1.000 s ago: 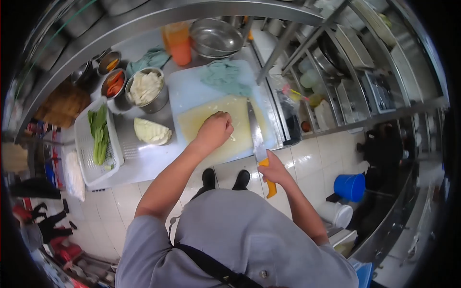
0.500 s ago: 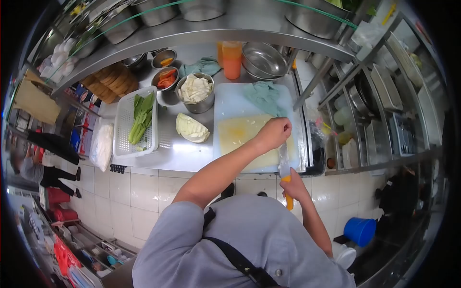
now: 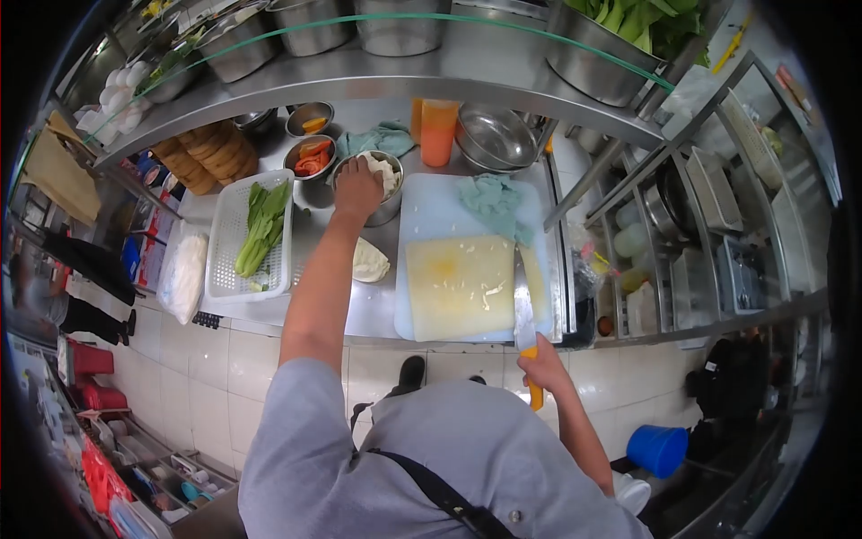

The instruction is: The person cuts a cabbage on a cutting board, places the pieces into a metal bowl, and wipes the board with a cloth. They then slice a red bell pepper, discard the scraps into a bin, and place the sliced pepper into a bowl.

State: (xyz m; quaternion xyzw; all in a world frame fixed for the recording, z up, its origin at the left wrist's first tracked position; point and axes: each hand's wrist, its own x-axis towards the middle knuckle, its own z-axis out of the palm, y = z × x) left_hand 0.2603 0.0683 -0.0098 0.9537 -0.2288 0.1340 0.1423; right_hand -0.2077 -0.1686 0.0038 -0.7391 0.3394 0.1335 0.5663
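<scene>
My left hand [image 3: 358, 188] rests on the chopped white cabbage [image 3: 389, 173] in a metal pot; its fingers are spread over the pieces. An orange-handled knife [image 3: 523, 310] is gripped in my right hand [image 3: 543, 364], its blade pointing away over the right part of the yellow cutting mat [image 3: 453, 292]. Small pale scraps lie on that mat, which is on a light blue board [image 3: 431, 202]. A crumpled green cloth [image 3: 492, 203] sits at the board's back. Left of the board is a cut piece of cabbage [image 3: 368, 261], partly behind my left forearm.
A white basket [image 3: 215, 256] holds leafy greens [image 3: 262, 229]. Behind are bowls of orange-red pieces [image 3: 312, 157], an orange container [image 3: 438, 135] and a metal bowl [image 3: 496, 137]. A metal shelf [image 3: 386, 72] crosses overhead. Racks [image 3: 718, 189] stand right; another person [image 3: 85, 316] stands far left.
My left hand has moved from above the right side of the board leftward to the cabbage pot. The knife remains in my right hand, slightly nearer my body. The view has shifted slightly.
</scene>
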